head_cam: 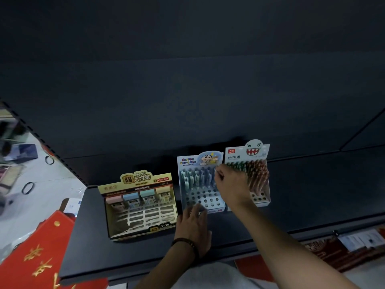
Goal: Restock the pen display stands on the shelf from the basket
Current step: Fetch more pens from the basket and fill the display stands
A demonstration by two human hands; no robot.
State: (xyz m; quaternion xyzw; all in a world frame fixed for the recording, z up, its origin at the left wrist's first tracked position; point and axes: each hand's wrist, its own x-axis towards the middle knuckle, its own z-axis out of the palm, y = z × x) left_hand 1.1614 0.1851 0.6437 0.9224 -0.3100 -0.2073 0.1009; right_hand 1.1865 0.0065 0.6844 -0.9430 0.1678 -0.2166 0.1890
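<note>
Three display stands sit on a dark shelf (125, 259). The middle one, a blue cartoon pen stand (199, 182), holds pens in its back rows and shows empty holes in front. My left hand (192, 228) lies flat, fingers apart, against its front edge. My right hand (231, 184) is over that stand's right back corner, fingers pinched on a thin pen top. To the right stands a white monster-face pen stand (250, 163), packed with green and brown pens. The basket is out of sight.
A yellow pencil-lead display box (139, 205) stands at the left of the shelf, mostly empty slots. Red packaging with gold lettering (35, 257) lies lower left. Price tags (360, 239) hang on the shelf edge at right. A dark back panel rises behind.
</note>
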